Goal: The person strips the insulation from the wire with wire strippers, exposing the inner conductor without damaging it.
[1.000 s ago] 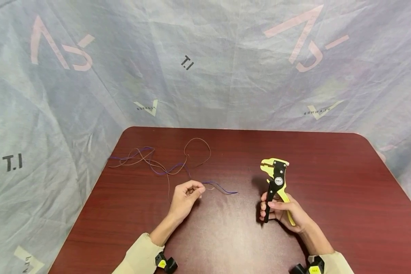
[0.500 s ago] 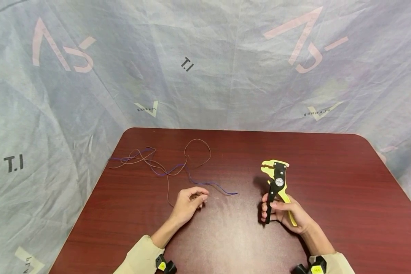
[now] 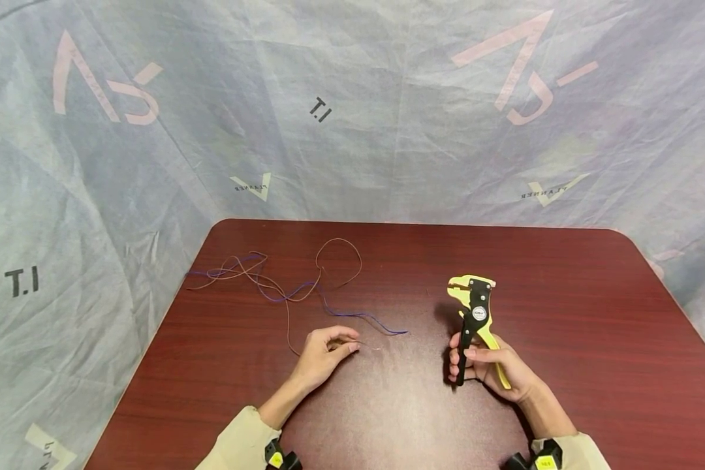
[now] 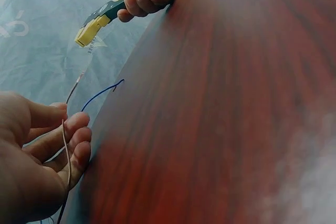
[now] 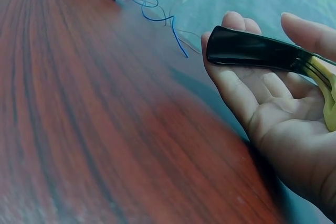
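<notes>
My left hand (image 3: 323, 356) pinches a thin brown wire (image 4: 68, 158) between thumb and index finger. Past the fingertips a short end of it sticks out, with a pale, bare-looking tip (image 4: 80, 76) pointing away in the left wrist view. Off to the right, my right hand (image 3: 496, 367) holds a yellow and black wire stripper (image 3: 478, 310) by its handles, head pointing away from me. In the right wrist view its black handle (image 5: 252, 48) lies across the fingers. A blue wire (image 3: 364, 315) lies on the table just beyond my left hand.
Brown and blue wire lengths cross in loose loops on the reddish-brown table (image 3: 564, 313), toward its far left, including a round brown loop (image 3: 361, 261). A grey printed cloth (image 3: 388, 130) hangs behind the table and along its left side.
My left hand has come toward me and slightly right, away from the blue wire. The brown wire's end now shows beyond its fingertips. The right hand and wire stripper have barely moved.
</notes>
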The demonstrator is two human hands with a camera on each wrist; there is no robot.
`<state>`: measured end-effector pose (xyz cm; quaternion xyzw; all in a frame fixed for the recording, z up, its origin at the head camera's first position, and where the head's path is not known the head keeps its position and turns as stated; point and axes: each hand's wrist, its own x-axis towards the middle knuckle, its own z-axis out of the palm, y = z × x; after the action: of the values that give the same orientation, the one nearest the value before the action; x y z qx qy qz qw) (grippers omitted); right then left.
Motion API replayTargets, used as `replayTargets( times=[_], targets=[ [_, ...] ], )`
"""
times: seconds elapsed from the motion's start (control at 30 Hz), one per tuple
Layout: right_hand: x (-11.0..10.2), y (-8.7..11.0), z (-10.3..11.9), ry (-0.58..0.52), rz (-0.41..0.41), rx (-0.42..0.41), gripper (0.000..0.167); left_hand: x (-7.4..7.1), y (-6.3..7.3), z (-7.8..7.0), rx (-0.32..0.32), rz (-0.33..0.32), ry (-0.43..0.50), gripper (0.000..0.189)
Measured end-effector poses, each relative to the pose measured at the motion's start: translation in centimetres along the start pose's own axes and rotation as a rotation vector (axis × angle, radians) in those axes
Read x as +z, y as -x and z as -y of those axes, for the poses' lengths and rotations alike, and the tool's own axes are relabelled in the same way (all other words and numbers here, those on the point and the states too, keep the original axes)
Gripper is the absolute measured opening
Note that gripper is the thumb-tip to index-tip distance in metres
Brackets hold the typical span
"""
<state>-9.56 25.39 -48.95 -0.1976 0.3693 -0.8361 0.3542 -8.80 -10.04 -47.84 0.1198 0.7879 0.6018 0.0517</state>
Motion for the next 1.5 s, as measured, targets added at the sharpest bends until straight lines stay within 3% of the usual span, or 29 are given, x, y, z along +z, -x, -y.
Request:
replayTargets(
  times=[0.23,0.6,1.13,1.3,1.5],
  targets=[
    [-0.1,0.1,0.0,0.005,0.0,-0.003,0.043,0.1,0.3,-0.1,0.042,0.025,-0.031,0.024],
    [0.0,0.0,0.1,0.011,-0.009,-0.005,0.042,0.4,0.6,-0.4,0.091,-0.046,-0.279,0.027],
    [0.1,0.1,0.1,0.016,-0.015,0.004,0.042,-0.2,0.7,-1.0,0.109,-0.079,-0.325,0.037],
    [0.0,0.0,0.0,0.011,-0.008,0.003,0.042,-0.8,0.7,-1.4,0.155,-0.111,-0.369,0.038],
    [0.0,0.0,-0.1,0.011,-0.005,0.005,0.04,-3.1,0.0,-2.5,0.254,-0.195,-0.39,0.038]
  ],
)
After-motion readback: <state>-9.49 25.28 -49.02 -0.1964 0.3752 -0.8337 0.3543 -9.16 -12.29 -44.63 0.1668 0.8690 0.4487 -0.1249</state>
